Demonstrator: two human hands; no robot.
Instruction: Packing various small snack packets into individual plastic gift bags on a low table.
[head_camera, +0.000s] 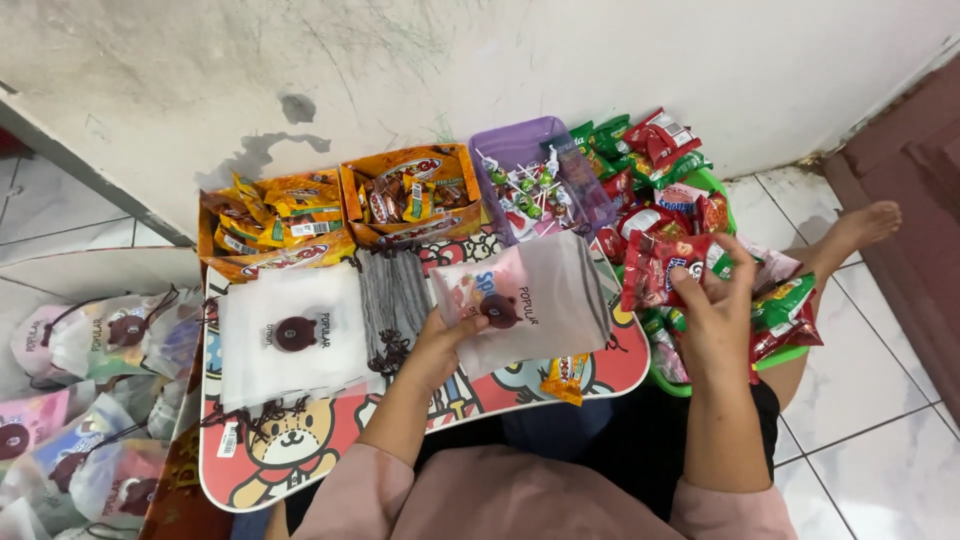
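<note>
My left hand (438, 345) holds a translucent white drawstring pouch (530, 300) with a brown bear badge, lifted over a small cartoon-bear lap table (330, 440). A pink snack pack shows through the pouch. My right hand (712, 310) pinches a red snack packet (655, 265) at the edge of a green basket (780, 358) heaped with red and green packets. A stack of empty pouches (290, 335) lies flat on the table to the left. A small orange packet (566, 378) lies under the held pouch.
Two orange boxes of sweets (285, 225) (412, 195) and a purple tray of lollipops (540, 180) line the wall. Filled pouches (90, 400) pile at the far left. My bare foot (860, 228) rests on white tiles by a brown door frame (915, 200).
</note>
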